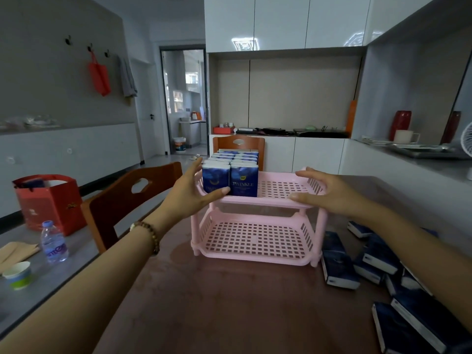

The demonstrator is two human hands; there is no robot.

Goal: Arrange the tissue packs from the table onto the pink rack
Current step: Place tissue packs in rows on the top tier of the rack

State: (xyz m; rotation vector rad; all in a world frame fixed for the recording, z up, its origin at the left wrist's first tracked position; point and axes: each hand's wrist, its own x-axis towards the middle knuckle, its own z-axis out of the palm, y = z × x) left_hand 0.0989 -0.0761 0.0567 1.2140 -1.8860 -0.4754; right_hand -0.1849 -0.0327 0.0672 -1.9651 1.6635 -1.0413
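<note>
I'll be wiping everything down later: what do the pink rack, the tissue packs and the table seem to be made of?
Pink rack: looks like moulded plastic, matte, by its gridded shelves. Tissue packs: likely thin plastic film, glossy, with printed lettering. Table: smooth brown top, faint sheen; wood or laminate, cannot tell which.

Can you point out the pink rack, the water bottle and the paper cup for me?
pink rack (255,259): head view, front rim of the lower tier.
water bottle (53,241): head view, its clear body.
paper cup (19,277): head view, its side wall.
</note>
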